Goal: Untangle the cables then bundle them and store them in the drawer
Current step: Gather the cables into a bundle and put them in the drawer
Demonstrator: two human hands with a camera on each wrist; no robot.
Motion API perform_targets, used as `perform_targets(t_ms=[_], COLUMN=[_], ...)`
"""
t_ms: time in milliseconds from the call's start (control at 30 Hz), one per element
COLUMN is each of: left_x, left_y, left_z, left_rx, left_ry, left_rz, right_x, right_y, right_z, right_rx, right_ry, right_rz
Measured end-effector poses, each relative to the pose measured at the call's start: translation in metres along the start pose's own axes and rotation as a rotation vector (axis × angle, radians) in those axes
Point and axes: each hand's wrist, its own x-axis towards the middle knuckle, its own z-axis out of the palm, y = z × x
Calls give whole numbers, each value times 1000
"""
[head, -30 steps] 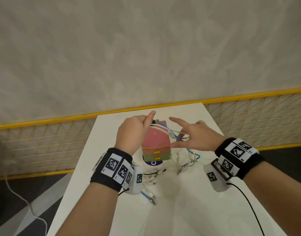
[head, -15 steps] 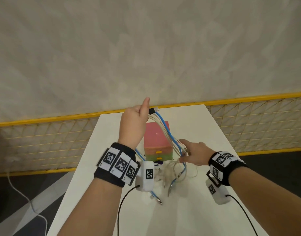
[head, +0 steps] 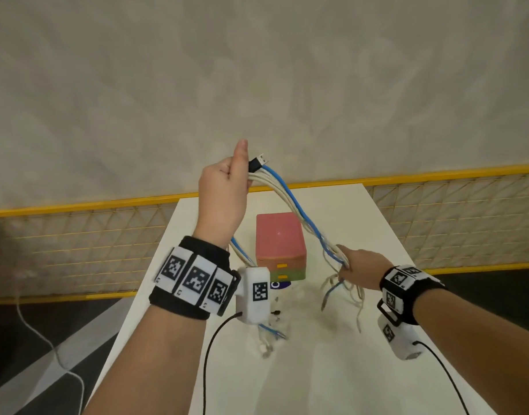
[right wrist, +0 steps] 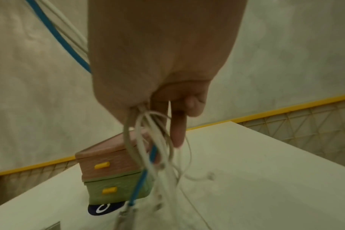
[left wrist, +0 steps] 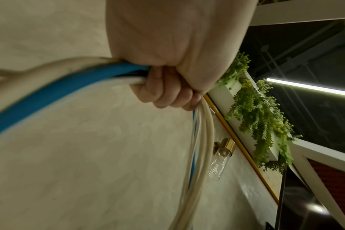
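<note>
A bundle of white and blue cables [head: 299, 212] arcs between my two hands above the table. My left hand [head: 224, 190] is raised high and grips one end of the cables [left wrist: 100, 76]; a black USB plug [head: 258, 162] sticks out past the thumb. My right hand [head: 359, 265] is lower, to the right of the small drawer box [head: 279, 244], and holds the cables [right wrist: 148, 124] with their loose ends dangling toward the table. The drawer box [right wrist: 112, 172] has a pink top drawer and a green lower drawer, both closed, with yellow handles.
The white table [head: 362, 369] runs away toward a plaster wall. A yellow-railed mesh fence [head: 77, 244] stands on both sides. A dark blue sticker [right wrist: 104, 208] lies in front of the box. Cable ends [head: 269, 336] hang below my left wrist.
My left hand has risen well above the box with the cables. My right hand has dropped and slid down along the bundle to the right of the box, stretching the cables out.
</note>
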Motion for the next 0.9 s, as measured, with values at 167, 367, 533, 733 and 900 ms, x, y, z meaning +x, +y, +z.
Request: perform_targets(t_ms=[167, 367, 533, 733, 900], left_x=[-2, -1, -1, 0, 5], left_y=[2, -4, -2, 5, 10], left_z=[0, -1, 0, -4, -13], left_rx=[-67, -87, -104, -148, -191], left_ry=[51, 84, 85, 129, 187], left_rz=[25, 4, 20, -3, -7], right_x=[-4, -10, -12, 3, -7], right_y=[8, 24, 24, 41, 38], right_z=[12, 23, 11, 20, 15], right_rx=[154, -130, -218, 9, 107], right_ry=[106, -292, -363, -338, -366], right_rz=[72, 53, 83, 46, 52])
